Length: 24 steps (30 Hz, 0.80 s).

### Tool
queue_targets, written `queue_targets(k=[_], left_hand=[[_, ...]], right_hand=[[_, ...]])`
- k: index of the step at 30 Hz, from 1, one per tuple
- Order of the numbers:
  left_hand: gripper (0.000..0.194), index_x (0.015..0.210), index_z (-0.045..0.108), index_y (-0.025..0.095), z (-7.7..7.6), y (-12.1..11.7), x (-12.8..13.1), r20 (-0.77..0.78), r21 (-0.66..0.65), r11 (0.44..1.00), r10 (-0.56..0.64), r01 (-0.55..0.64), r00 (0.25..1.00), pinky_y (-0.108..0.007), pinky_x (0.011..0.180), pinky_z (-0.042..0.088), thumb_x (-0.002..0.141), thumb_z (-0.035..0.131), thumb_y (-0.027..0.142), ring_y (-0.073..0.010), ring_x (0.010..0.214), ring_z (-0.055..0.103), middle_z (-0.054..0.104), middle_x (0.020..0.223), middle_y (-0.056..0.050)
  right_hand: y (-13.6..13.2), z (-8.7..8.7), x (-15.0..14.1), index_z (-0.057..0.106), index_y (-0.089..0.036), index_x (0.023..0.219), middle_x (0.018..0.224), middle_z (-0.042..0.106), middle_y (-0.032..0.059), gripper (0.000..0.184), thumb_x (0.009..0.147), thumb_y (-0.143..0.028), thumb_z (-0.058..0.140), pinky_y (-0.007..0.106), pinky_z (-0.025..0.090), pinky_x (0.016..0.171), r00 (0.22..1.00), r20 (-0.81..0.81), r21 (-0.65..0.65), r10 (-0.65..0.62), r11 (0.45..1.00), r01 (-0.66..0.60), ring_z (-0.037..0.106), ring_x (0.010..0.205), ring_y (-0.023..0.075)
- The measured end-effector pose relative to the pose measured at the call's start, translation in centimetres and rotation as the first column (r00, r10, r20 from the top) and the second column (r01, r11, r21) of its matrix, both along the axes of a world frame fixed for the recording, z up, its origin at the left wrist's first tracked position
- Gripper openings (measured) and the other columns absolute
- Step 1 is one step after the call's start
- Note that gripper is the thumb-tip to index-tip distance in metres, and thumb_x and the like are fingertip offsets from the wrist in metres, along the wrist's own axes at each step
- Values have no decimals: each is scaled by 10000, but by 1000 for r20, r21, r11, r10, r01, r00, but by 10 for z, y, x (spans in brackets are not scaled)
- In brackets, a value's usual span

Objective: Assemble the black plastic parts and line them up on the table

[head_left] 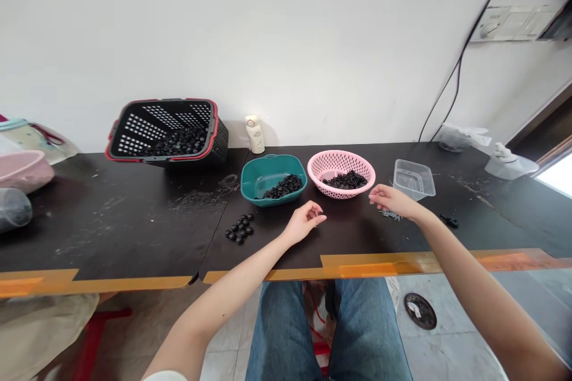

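Note:
My left hand (304, 223) is closed in a pinch above the table, in front of the gap between the teal basin (257, 175) and the pink basket (328, 161). A small black part (320, 213) shows at its fingertips. My right hand (393, 199) is also pinched, just right of the pink basket and over a small pile of silver screw-like pieces (391, 215). What its fingers hold, if anything, is too small to make out. Black parts (283, 186) lie in the teal basin, and black pieces (347, 180) fill the bottom of the pink basket.
Several round black pieces (240, 228) lie left of my left arm. Behind them a black-and-red basket (214, 143) leans, and a white bottle (255, 134) stands by the wall. To the right are a clear plastic tub (415, 177) and a small black cluster (449, 221).

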<state>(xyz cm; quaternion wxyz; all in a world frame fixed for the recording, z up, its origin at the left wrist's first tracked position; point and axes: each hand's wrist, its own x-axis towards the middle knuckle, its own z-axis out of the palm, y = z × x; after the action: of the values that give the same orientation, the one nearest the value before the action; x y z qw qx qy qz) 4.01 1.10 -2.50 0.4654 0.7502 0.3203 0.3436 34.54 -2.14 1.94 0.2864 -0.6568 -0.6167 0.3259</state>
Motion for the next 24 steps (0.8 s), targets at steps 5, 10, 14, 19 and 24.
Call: queue_targets(k=[5,10,14,19,24], left_hand=[[293,878,559,170,-3,1,1,134,-51,998,36,-30,990,-229,622,440,730,699,380,-92,622,512,569,747,15],[241,921,636,188,3,2,-8,107,142,968,194,-209,975,-257,675,462,788,642,389,-122,697,547,617,836,-21],[263,945,668,191,2,6,-9,95,161,957,230,-243,969,-258,661,475,791,641,402,-128,680,560,634,833,-32],[280,914,690,188,-1,6,-4,77,152,964,209,-219,975,-244,627,475,776,655,429,-124,650,569,657,811,-33],[302,911,694,183,0,4,-4,61,149,964,215,-222,975,-248,637,484,777,649,450,-135,669,591,681,823,-43]], right_hand=[[1,8,-87,640,-167,914,823,669,46,275,752,-390,640,318,531,734,908,-327,172,262,961,-216,621,727,151],[14,-4,-129,686,-210,920,927,682,61,225,802,-381,599,369,530,799,917,-223,417,329,883,-215,644,859,202],[15,-16,-127,652,-206,921,914,682,62,205,801,-367,613,371,552,772,937,-202,462,285,871,-165,661,828,202],[10,-21,-125,524,-206,839,850,664,46,201,779,-357,642,356,566,726,934,-218,447,282,880,-161,660,740,178],[9,-20,-126,460,-216,781,845,667,52,219,799,-367,618,388,565,762,940,-175,475,292,861,-179,659,783,188]])
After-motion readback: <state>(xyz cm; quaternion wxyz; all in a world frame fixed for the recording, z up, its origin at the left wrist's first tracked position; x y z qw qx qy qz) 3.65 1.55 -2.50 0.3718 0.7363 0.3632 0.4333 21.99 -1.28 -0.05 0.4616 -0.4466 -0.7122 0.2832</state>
